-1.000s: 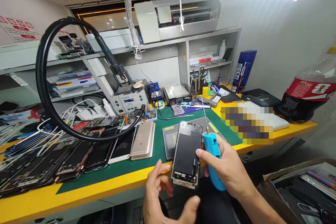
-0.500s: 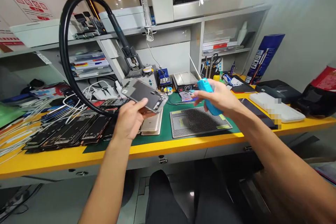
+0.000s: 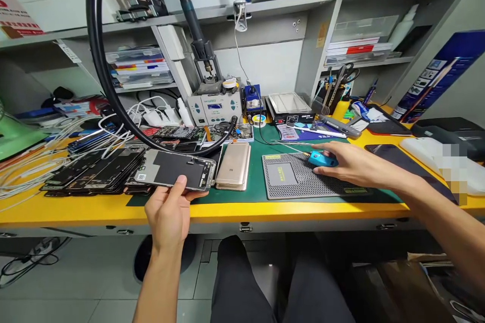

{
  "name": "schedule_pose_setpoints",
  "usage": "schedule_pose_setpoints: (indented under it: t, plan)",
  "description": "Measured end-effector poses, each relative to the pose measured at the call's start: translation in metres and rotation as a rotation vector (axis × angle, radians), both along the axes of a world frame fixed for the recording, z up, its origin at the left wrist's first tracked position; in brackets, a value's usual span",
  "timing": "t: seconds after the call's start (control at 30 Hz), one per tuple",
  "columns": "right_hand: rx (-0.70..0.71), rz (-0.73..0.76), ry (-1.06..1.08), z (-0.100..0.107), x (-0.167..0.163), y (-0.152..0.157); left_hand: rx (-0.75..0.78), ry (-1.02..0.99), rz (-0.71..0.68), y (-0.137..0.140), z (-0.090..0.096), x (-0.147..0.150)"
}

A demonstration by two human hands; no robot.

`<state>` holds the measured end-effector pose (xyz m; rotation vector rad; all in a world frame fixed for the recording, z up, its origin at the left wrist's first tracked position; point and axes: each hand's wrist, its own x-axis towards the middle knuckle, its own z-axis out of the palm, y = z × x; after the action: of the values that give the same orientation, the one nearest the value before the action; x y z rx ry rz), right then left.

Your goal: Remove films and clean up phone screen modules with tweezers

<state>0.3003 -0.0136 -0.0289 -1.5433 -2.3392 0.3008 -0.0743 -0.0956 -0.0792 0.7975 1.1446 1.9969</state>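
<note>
My left hand is closed on the edge of a phone screen panel, its dark back turned up and the thumb pressed on it. The panel is held over the front edge of the stacked screens. A gold phone lies just right of it on the green mat. My right hand is closed round a blue-handled tool with a thin metal shaft pointing left. That tool is low over a grey perforated pad; whether it touches the pad I cannot tell.
Stacked phone screens and tangled white cables fill the left side. A black hose arches over them from the grey soldering station. Behind the pad are a hot plate and tools; a white power bank-like object lies right.
My left hand has moved down and left with the screen panel, turning it flatter. My right hand has lowered the blue-handled tool to the pad. The head view has tilted down.
</note>
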Motion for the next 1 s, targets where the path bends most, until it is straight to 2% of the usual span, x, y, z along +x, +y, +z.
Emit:
schedule_pose_setpoints:
  t: [0.17,0.23,0.33,0.4,0.5,0.57,0.7,1.0]
  plan:
    - [0.084,0.017,-0.134,-0.014,0.004,-0.003,0.020,0.025,-0.032,0.000,-0.002,-0.002]
    - [0.177,0.025,-0.176,-0.015,-0.001,-0.010,0.017,0.034,-0.046,-0.001,-0.002,-0.002]
    - [0.401,0.096,-0.152,-0.013,-0.024,-0.025,0.014,0.053,-0.051,-0.002,-0.003,-0.002]
    - [0.455,0.194,-0.082,-0.015,-0.048,-0.034,0.010,0.058,-0.039,-0.002,-0.004,-0.002]
    - [0.430,0.375,-0.093,-0.023,-0.086,-0.039,0.009,0.060,-0.030,-0.002,-0.006,-0.002]
    - [0.406,0.419,-0.097,-0.031,-0.103,-0.037,0.020,0.057,-0.035,-0.002,-0.008,-0.002]
    - [0.364,0.429,-0.068,-0.037,-0.117,-0.028,0.026,0.049,-0.055,-0.003,-0.007,-0.002]
    - [0.230,0.450,-0.162,-0.026,-0.128,-0.025,0.027,0.074,-0.030,-0.004,-0.007,-0.001]
